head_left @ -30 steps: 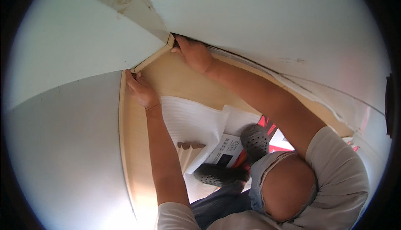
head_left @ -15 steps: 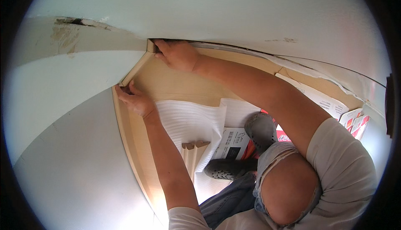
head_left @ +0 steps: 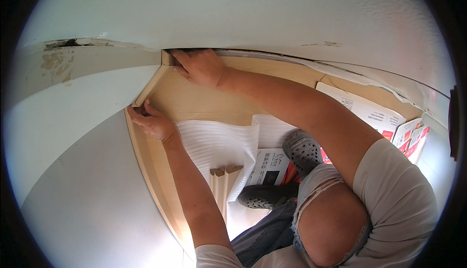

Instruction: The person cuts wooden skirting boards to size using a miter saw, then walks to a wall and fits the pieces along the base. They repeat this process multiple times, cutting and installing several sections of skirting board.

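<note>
A short pale wood trim strip (head_left: 152, 84) runs slantwise across the inner corner of a light wood panel (head_left: 233, 92), against the walls. At its lower end, my left hand (head_left: 156, 123) has thumb and fingers closed round the joint where it meets a long wood edge strip (head_left: 142, 166). My right hand (head_left: 202, 68) grips the strip's upper end beside the wall, its fingertips partly hidden in the gap there. Both forearms reach over the panel.
White foam sheet (head_left: 209, 139) covers part of the panel, with several moulded wood strips (head_left: 226, 180) on it. Printed cardboard (head_left: 362, 107) lies at the right. My grey clogs (head_left: 265, 196) rest on the foam and packaging. The wall at far left has a cracked hole (head_left: 73, 42).
The view has shifted slightly, so the strip and both hands appear a little further left and lower. Both hands keep to the same ends of the strip.
</note>
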Available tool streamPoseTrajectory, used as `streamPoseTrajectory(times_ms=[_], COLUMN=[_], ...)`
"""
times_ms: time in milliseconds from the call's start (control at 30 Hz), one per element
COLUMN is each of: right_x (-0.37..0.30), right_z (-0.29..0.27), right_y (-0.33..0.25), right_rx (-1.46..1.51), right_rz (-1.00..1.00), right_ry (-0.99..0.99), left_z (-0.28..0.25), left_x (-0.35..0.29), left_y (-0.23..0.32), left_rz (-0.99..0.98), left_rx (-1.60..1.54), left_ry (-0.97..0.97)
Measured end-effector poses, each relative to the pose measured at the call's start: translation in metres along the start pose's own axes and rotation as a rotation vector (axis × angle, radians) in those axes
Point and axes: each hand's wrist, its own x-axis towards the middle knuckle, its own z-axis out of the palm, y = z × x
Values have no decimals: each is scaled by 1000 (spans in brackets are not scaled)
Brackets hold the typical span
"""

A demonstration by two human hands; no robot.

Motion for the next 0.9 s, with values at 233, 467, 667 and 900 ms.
streamPoseTrajectory(times_ms=[233,467,667,900], right_x=[0,2,-1,5], right_z=[4,6,9,7], right_y=[-2,-3,4,-2], right_rx=[-52,-21,4,82], right_rz=[-7,24,9,-28], right_ry=[14,-73,-57,4], left_z=[0,-3,3,8], left_x=[-1,2,0,0], left_y=[-3,-6,-12,-20], left_rz=[53,-31,-82,-16], left_rx=[54,74,72,52], left_ry=[37,-10,-32,58])
